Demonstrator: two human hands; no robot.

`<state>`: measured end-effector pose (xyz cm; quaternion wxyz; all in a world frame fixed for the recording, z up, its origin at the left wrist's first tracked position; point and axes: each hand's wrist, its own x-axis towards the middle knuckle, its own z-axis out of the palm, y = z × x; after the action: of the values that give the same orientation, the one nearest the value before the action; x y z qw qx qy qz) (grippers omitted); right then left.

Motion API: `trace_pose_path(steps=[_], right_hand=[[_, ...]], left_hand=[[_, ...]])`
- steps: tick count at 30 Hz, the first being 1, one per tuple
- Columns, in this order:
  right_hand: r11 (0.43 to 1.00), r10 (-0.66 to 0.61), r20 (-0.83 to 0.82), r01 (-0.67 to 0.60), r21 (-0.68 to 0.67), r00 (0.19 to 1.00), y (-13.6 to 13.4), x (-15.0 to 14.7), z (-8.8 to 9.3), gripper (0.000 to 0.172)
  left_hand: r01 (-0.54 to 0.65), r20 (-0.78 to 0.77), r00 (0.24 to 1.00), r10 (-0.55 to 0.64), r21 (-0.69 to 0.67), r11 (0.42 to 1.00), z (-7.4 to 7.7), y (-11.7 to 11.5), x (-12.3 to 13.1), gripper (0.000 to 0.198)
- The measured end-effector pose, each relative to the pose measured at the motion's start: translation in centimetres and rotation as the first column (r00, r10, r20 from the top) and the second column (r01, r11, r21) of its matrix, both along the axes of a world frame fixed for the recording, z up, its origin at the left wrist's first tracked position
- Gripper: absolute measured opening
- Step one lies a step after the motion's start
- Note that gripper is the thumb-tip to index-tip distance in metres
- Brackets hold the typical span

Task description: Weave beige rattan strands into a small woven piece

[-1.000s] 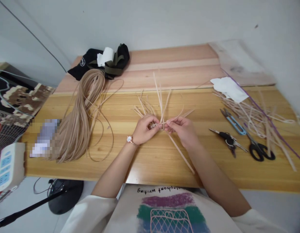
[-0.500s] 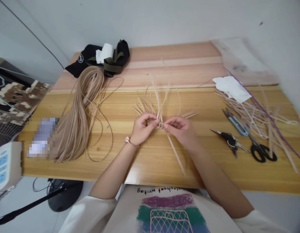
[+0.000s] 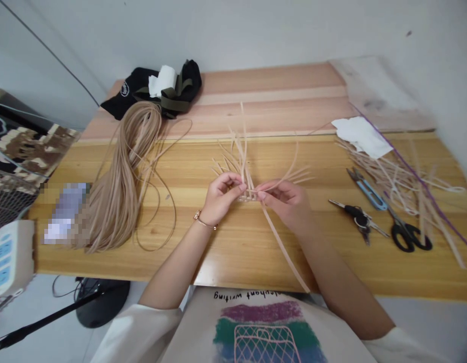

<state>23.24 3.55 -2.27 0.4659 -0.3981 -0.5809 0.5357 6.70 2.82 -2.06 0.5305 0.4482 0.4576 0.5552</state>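
Note:
A small piece of tan strip weaving (image 3: pixel 249 194) sits between my two hands near the middle of the table, its loose strip ends fanning out to the back and sides. My left hand (image 3: pixel 226 194) pinches its left part between thumb and fingers. On the other side, my right hand (image 3: pixel 284 199) is closed on a thin strand (image 3: pixel 293 161) beside the woven part; the strand curves up past the fingers. One long strip (image 3: pixel 282 242) hangs toward the table's front edge. My fingers hide part of the weave.
Left lies a large bundle of tan strands (image 3: pixel 120 191), with a black bag (image 3: pixel 137 83) and tissue roll (image 3: pixel 167 80) behind. To the right are blue-handled snips (image 3: pixel 373 194), keys (image 3: pixel 359 219), black scissors (image 3: pixel 405 234), loose strips (image 3: pixel 384 176) and white tissue (image 3: pixel 361 136). A power strip (image 3: pixel 12 257) stands far left.
The strip ends have shifted and fan differently. The long front strip now reaches farther toward the table edge. The strand at my right hand has swung rightward; both hands stay nearly in place.

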Motion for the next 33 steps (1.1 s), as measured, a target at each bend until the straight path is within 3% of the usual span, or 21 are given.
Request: trace_pose_path(steps=[5, 10, 17, 21, 26, 33], right_hand=[[0.993, 0.081, -0.008, -0.08, 0.092, 0.997, -0.1, 0.1, 0.2, 0.011], [0.985, 0.049, -0.015, -0.046, 0.165, 0.999, -0.4, 0.0, 0.8, 0.01], [1.0, -0.009, -0.075, 0.01, 0.01, 0.997, -0.5, -0.3, 1.6, 0.016], [0.999, -0.038, -0.152, 0.034, -0.029, 0.988, -0.4, -0.4, 1.3, 0.018], [0.993, -0.091, -0.242, 0.072, -0.09, 0.966, -0.2, -0.4, 1.0, 0.009], [0.989, -0.12, -0.169, 0.103, -0.108, 0.978, -0.1, -0.1, 0.7, 0.009]], left_hand=[[-0.004, 0.01, 1.0, 0.004, 0.004, 1.0, 0.1, 0.0, 0.0, 0.026], [0.01, 0.016, 1.0, -0.01, 0.035, 0.999, 0.2, 0.0, -0.1, 0.027], [0.029, -0.065, 0.998, -0.026, 0.051, 0.998, 0.2, -0.3, 0.1, 0.031], [0.067, -0.031, 0.997, -0.066, 0.049, 0.997, 0.2, -0.4, 0.4, 0.032], [0.086, 0.039, 0.995, -0.09, 0.097, 0.992, 0.2, -0.3, 0.6, 0.03], [0.079, 0.096, 0.992, -0.085, 0.058, 0.995, 0.0, -0.2, 0.7, 0.032]])
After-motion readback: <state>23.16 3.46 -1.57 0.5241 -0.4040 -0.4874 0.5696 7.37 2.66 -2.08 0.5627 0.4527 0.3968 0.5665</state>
